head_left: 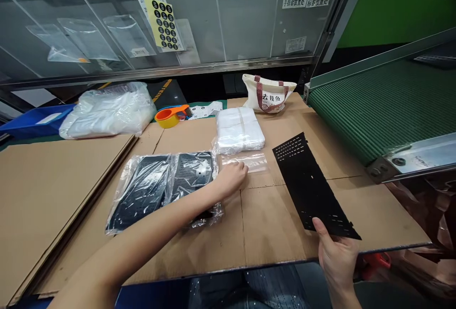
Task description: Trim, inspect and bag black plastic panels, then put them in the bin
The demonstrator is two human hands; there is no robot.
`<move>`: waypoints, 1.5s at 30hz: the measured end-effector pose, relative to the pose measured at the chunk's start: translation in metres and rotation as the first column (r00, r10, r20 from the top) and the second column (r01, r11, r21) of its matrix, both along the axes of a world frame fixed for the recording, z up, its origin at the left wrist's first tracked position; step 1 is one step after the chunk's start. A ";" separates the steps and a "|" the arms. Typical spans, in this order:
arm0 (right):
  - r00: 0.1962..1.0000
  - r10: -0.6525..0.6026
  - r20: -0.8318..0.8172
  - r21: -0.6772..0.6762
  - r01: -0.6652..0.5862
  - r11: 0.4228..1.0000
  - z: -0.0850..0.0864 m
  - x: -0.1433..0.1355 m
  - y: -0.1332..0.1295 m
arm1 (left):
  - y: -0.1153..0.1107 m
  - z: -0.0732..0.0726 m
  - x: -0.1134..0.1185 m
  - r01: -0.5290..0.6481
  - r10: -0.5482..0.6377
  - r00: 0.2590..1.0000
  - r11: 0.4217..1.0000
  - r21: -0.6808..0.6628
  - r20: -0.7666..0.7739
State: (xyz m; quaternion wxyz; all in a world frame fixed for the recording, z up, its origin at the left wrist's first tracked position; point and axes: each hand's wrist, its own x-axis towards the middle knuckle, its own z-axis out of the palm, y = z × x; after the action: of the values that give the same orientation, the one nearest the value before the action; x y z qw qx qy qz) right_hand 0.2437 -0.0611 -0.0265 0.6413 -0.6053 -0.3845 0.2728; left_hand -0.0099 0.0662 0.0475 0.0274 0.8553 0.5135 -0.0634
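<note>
My right hand (337, 256) grips the near end of a thin black panel (309, 183) with rows of slots, its thumb on top. The panel is held tilted above the right part of the cardboard-covered table. My left hand (231, 179) reaches across to a clear plastic bag (257, 162) lying flat, its fingers closed at the bag's edge. Just beyond that bag sits a banded stack of white plastic bags (239, 129). Left of the hand, black panels in clear wrapping (142, 190) lie side by side, partly covered by my forearm.
A green conveyor belt (384, 104) runs along the right. At the back are a cloth bag (268, 94), an orange tape dispenser (174, 115), a large bundle of clear plastic (110, 109) and a blue tray (32, 121). Cardboard sheets (53, 190) are stacked at the left.
</note>
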 end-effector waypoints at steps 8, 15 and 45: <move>0.870 0.024 0.492 0.136 -0.105 0.985 0.013 -0.005 -0.007 | 0.029 0.001 -0.007 -0.121 0.178 0.951 0.967 -0.225 0.251; 0.716 0.015 0.698 0.198 -0.213 0.957 0.022 -0.009 -0.011 | 0.035 -0.008 -0.012 -0.111 0.315 0.842 0.895 -0.431 0.438; 0.666 0.130 -0.734 -0.214 -0.409 0.887 0.037 -0.032 -0.005 | 0.008 0.004 -0.016 -0.207 0.378 0.681 0.921 -0.330 0.627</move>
State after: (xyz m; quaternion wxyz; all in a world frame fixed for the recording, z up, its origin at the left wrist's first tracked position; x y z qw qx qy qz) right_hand 0.2121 -0.0664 0.0101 0.5672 -0.4975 -0.1414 0.6410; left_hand -0.0259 0.0744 0.0512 0.3225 0.7152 0.5871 0.1995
